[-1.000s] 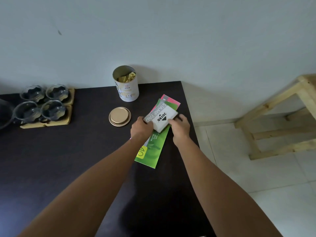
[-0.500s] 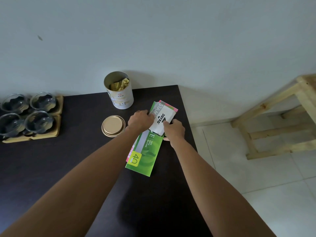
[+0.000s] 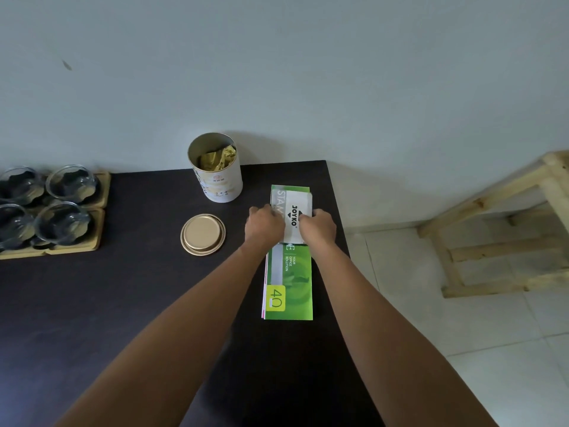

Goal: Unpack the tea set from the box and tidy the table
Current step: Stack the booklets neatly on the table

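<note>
A white stamp pad box (image 3: 295, 214) lies on top of a long green packet (image 3: 289, 285) near the right edge of the dark table (image 3: 123, 303). My left hand (image 3: 264, 225) grips the box's left side and my right hand (image 3: 317, 227) grips its right side. Both now lie square to the table edge. An open white tea tin (image 3: 217, 174) with gold packets inside stands behind them. Its gold lid (image 3: 203, 235) lies flat to the left of my hands. Several glass cups (image 3: 61, 223) sit on wooden coasters (image 3: 98, 192) at the far left.
The table's right edge runs just beside the green packet, with tiled floor (image 3: 462, 349) below. A light wooden frame (image 3: 492, 229) stands on the floor at the right. A pale wall rises behind the table.
Both hands have turned the stamp pad box and the green packet from a slant to straight, parallel with the table edge. The pink packet under them is now almost hidden.
</note>
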